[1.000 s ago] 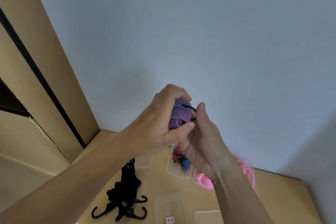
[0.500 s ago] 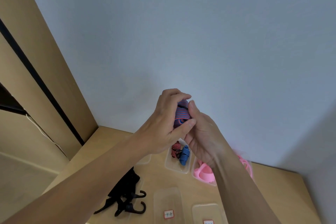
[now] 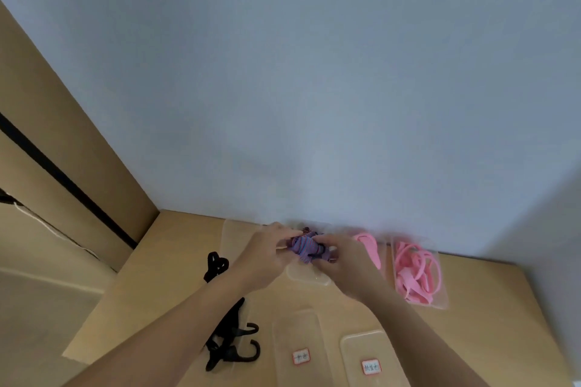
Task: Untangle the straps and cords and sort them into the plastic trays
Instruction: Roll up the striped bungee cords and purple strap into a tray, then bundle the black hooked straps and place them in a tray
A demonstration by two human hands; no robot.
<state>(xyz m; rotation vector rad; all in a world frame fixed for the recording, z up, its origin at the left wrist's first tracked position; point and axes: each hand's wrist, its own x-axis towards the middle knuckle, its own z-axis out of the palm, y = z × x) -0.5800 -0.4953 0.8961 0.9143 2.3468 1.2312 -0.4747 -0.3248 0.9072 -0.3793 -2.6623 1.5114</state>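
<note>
Left hand (image 3: 262, 256), right hand (image 3: 344, 262), striped bundle (image 3: 304, 246) lower, over tray (image 3: 309, 279)

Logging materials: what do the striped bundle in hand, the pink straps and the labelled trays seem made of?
Striped cord bundle: likely woven elastic fabric, matte; red-blue threads, bunches softly. Pink straps: probably rubber or silicone, smooth; flat looped bands. Labelled trays: clear plastic; table shows through.

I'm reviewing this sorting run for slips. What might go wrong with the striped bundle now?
The striped cord bundle, gripped by left hand and right hand, looks loosely wound; released, it may uncoil over the clear tray's low rim. The black hooked cords lie by the left forearm, which might snag them.
</note>
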